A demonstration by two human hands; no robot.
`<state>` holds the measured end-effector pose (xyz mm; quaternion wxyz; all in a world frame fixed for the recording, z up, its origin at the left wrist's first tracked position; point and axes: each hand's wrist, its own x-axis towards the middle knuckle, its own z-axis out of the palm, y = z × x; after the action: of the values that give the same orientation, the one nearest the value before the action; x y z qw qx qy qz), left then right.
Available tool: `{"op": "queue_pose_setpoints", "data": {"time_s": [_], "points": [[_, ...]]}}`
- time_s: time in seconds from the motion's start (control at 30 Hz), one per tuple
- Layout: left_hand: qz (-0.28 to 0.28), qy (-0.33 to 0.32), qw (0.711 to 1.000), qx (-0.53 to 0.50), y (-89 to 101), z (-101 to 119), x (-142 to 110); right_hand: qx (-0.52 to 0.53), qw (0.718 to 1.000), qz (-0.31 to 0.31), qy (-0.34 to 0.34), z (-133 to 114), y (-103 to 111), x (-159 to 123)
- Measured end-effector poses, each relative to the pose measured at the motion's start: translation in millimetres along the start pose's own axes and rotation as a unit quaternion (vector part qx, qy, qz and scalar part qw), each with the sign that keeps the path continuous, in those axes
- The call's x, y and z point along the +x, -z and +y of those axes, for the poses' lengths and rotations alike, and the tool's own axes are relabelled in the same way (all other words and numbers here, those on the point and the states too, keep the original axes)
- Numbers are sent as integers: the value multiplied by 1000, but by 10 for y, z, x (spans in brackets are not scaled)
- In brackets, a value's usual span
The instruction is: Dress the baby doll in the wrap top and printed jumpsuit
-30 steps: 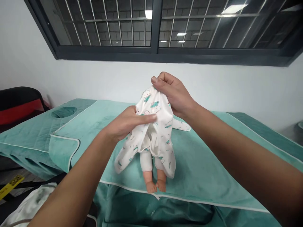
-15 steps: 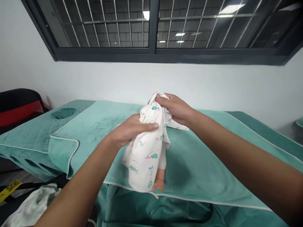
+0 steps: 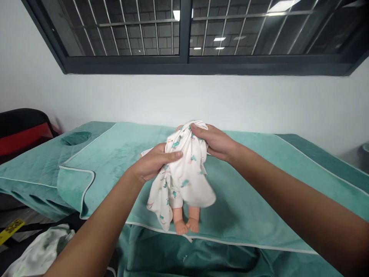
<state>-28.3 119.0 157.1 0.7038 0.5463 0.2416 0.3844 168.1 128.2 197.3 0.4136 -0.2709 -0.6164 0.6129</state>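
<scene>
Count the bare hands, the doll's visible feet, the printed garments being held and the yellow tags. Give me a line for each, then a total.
Bare hands: 2, left hand and right hand
Doll's feet: 2, left-side foot in the picture and right-side foot
Held printed garment: 1
Yellow tag: 1
Total: 6

Printed garment (image 3: 188, 171) over doll (image 3: 194, 220)

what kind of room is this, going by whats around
Probably a massage or treatment room, though I can't be sure. The bed has a soft green cover and what looks like a face hole near one end. The wide window above it shows it's indoors.
</scene>
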Motion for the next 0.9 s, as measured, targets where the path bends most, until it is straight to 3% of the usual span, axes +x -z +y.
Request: {"op": "queue_pose_setpoints", "data": {"time_s": [0.07,0.17,0.23,0.3,0.37,0.47,0.63,0.73,0.9], "points": [[-9,-2,1000,-16,34,-22,-18,32,999,12,4,60,-2,-9],[62,-67,993,-80,8,-63,-10,37,998,51,-9,199,-15,-67],[102,-86,985,-113,-48,-103,-6,21,998,7,-56,280,-33,-133],[114,-70,982,-129,-112,-161,-31,14,991,-77,-108,341,-52,-213],[113,-33,983,-138,-167,-244,-102,27,984,-121,-129,403,-60,-311],[122,40,983,-129,-219,-404,-298,78,985,-78,-130,561,-59,-529],[105,184,977,-27,-281,-685,-711,101,969,-21,-225,1034,-183,-1143],[64,180,977,97,-315,-850,-873,109,962,29,-247,1339,-336,-1509],[-6,151,960,236,-322,-1081,-952,71,978,63,-187,1717,-473,-1807]]}}
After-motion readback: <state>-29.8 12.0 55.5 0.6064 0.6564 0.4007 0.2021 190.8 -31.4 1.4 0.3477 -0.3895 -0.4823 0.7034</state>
